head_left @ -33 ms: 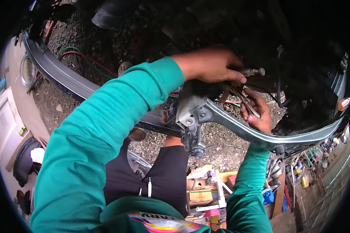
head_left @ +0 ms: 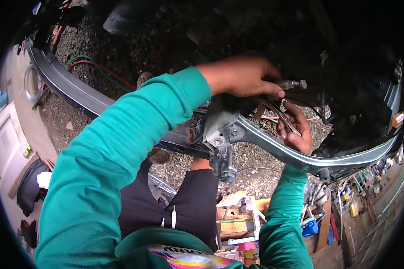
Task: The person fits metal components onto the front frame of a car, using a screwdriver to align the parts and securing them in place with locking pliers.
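My left hand (head_left: 242,77) reaches over the front of a dark vehicle body, its fingers wrapped round a metal tool that looks like locking pliers (head_left: 281,114). A round knurled end (head_left: 299,84) sticks out past its fingers. Below it, the fingers of my right hand (head_left: 300,130) are closed on the tool's long curved handle. The tool's jaws, and whatever they touch, are hidden behind my left hand and in shadow. A thin dark cable runs right of the tool. The grey curved metal crossbar (head_left: 292,150) passes just under my right hand, its bolted bracket (head_left: 220,139) to the left.
Red and green hoses (head_left: 92,62) cross the gravel under the vehicle. Below the crossbar stand cardboard boxes (head_left: 233,225). Tools and a blue container (head_left: 309,227) lie at the right. A dark curved panel (head_left: 29,188) and a coil of hose (head_left: 31,85) are at the left.
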Motion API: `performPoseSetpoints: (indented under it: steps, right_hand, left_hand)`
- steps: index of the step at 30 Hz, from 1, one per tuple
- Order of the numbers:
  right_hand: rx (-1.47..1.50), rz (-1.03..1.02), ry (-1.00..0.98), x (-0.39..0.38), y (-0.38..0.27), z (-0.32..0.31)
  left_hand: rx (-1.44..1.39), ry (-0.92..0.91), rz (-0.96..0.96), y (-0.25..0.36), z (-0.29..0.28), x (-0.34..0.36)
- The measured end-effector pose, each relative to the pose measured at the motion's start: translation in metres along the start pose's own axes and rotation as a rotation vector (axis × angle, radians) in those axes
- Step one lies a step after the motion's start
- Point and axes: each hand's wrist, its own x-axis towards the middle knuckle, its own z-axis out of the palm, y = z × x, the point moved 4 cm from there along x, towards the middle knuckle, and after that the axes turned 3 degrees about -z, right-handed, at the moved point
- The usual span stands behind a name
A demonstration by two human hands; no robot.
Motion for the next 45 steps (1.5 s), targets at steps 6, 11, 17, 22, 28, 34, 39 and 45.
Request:
performPoseSetpoints:
  steps: [6,11,17,22,28,34,39,45]
  right_hand:
    - [0.544,-0.472,0.205,0.020,0.047,0.022]
    - [0.624,-0.693,0.049,0.048,0.026,0.044]
    - [0.560,-0.746,-0.078,0.047,0.010,0.038]
    - [0.602,-0.714,0.269,0.040,0.012,0.045]
    - [0.151,-0.612,0.571,0.001,0.004,0.055]
    - [-0.365,-0.531,0.828,-0.032,0.006,0.038]
    - [-0.484,-0.210,0.691,-0.039,-0.004,0.028]
    - [-0.233,0.093,0.254,-0.042,-0.006,0.011]
  left_hand:
    - [0.003,-0.057,-0.026,0.004,0.012,0.000]
    - [-0.058,-0.090,-0.029,0.008,0.006,-0.001]
    - [-0.093,-0.125,-0.040,0.011,0.008,-0.004]
    - [-0.171,-0.120,-0.118,0.011,0.010,0.002]
    - [-0.030,-0.109,-0.038,0.020,0.009,-0.004]
    - [0.051,-0.094,-0.094,0.024,0.027,0.011]
    - [0.077,-0.047,-0.078,0.024,0.025,0.015]
    - [0.032,-0.118,-0.114,0.039,0.029,0.003]
